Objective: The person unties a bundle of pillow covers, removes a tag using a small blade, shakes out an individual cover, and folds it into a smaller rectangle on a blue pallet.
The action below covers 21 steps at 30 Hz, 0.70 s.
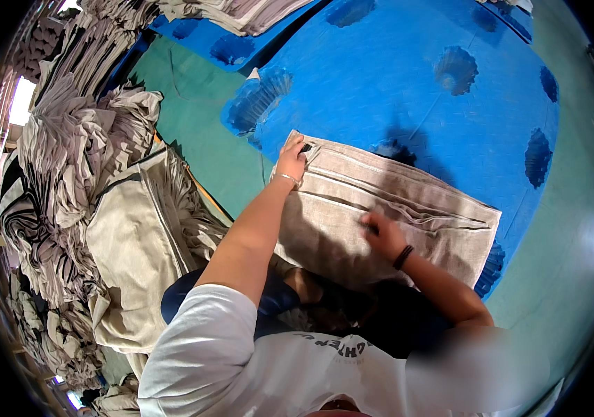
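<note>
A beige fabric cover (332,233) with several pale-edged seams or slits lies in front of me, partly over a blue plastic sheet. My left hand (291,160) is closed on its far left corner, with a small dark bit showing beside the thumb. Over the middle of the cover is my right hand (385,238), smeared by motion. Its fingers look curled, but whether anything is in them cannot be made out. The near edge of the cover runs into shadow by my legs.
The blue plastic sheet (373,76) has dark ribbed round hollows and lies on a green floor (193,111). Heaped beige and grey fabric pieces (53,201) crowd the left side, with a folded beige stack (126,243) close to my left knee. More folded fabric (248,14) lies at the far edge.
</note>
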Available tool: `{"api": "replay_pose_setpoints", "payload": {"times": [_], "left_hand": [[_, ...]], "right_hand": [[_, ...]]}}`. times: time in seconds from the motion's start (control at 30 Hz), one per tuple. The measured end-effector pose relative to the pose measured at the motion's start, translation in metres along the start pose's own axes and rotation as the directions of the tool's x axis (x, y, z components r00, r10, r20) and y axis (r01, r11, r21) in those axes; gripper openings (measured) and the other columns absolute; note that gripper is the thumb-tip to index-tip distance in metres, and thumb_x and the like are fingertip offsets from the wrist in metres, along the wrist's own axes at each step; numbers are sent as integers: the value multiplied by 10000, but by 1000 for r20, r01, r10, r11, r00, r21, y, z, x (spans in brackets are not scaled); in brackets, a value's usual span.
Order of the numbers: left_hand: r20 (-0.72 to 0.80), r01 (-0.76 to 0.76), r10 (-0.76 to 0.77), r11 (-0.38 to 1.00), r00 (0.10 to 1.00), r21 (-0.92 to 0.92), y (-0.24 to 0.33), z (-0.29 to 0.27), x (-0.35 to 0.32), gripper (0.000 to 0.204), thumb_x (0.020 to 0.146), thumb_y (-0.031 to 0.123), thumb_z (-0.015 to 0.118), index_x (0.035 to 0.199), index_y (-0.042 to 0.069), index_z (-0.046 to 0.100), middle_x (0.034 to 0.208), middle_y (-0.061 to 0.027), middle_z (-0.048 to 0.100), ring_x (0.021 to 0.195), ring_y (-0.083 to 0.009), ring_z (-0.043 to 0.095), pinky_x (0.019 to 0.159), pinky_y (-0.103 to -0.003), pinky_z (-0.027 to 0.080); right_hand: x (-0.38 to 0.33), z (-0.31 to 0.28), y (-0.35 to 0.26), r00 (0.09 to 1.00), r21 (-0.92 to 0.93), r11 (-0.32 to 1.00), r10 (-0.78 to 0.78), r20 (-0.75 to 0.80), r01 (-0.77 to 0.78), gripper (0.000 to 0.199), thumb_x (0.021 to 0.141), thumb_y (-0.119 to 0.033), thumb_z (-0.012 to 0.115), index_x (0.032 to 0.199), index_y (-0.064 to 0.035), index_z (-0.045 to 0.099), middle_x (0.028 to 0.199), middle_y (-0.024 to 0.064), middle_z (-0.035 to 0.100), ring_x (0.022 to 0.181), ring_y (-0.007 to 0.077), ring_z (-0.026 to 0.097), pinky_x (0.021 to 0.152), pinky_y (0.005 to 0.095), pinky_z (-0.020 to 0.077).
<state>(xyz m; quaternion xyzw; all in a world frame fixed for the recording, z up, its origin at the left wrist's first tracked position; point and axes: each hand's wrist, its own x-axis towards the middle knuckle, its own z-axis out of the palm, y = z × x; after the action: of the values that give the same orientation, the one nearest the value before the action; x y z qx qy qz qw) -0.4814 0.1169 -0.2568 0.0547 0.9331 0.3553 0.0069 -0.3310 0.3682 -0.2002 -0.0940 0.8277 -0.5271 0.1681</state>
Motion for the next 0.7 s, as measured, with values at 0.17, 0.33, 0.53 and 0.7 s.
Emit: {"api": "replay_pose_setpoints", "payload": {"times": [0.17,0.33,0.53,0.7], "left_hand": [[96,-106,77,933,992,345,5,-3,-3,375,741,156,487,1102,57,476,1235,-59,400,1138,-277,334,916,-358,317],[-396,740,-625,572,672,353,-13,-68,24,550,770,427,441,1239,158,339,1329,-70,248,1228,-254,199,961,-485,173],[-206,458,-416,713,886,531,-8,-92,8,496,781,374,463,1202,124,380,1260,-98,342,1178,-263,273,946,-429,220],[-39,53,-46,979,998,197,19,-75,-11,360,720,178,583,1041,48,486,1037,-125,497,1014,-278,423,853,-327,350]], "right_hand": [[-11,10,21,988,-215,966,-126,93,143,203,675,-136,553,871,-86,531,783,103,577,699,269,559,618,346,444],[-9,18,26,965,-210,942,-254,64,262,191,674,-158,550,850,-84,528,774,87,581,699,256,564,590,342,443],[-13,13,25,957,-214,934,-289,22,287,181,666,-139,538,837,-81,521,773,67,578,677,247,562,568,334,445],[-13,12,23,959,-210,937,-284,13,281,192,667,-137,540,848,-75,522,785,69,579,681,251,561,577,333,445]]}}
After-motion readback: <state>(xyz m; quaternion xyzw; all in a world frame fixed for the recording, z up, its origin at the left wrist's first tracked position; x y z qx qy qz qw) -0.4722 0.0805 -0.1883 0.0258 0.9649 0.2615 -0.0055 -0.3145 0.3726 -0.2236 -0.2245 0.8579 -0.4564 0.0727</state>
